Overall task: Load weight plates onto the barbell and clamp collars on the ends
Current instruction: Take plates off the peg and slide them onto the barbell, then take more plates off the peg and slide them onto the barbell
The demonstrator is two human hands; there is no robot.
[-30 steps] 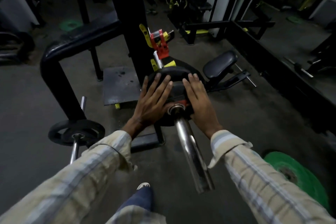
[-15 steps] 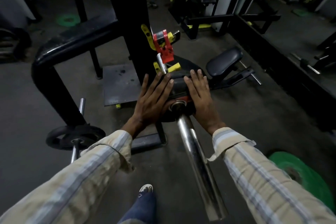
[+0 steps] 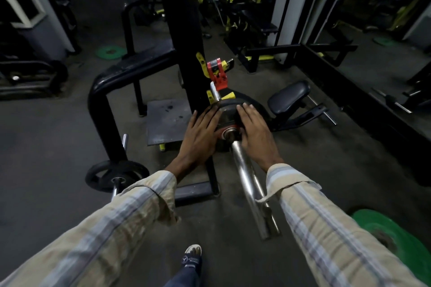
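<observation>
Now, nearest, a shoe (image 3: 193, 254) stands on the floor (image 3: 58, 128), and a green plate (image 3: 394, 242) lies flat by the right sleeve, not yet loaded. The chrome sleeve (image 3: 247, 177) of the barbell runs up the middle, and more bare length shows this side of the plate than a second ago. The black plate (image 3: 229, 108) has slid farther along it, away from the open end and toward the rack.

Both hands are spread flat, fingers straight, palms pressed on the plate's face: the left hand (image 3: 200, 137) left of the bore, the right hand (image 3: 255, 134) right of it. Neither grips anything. The plate seems close to seated, so by my guess a last push remains before the next plate or a collar.

Beyond, a red collar (image 3: 218, 77) sits up the bar by the black upright (image 3: 184, 37); whether it is clamped I cannot tell. To the left, a small plate (image 3: 116, 176) rests on another bar. No container shows anywhere.
</observation>
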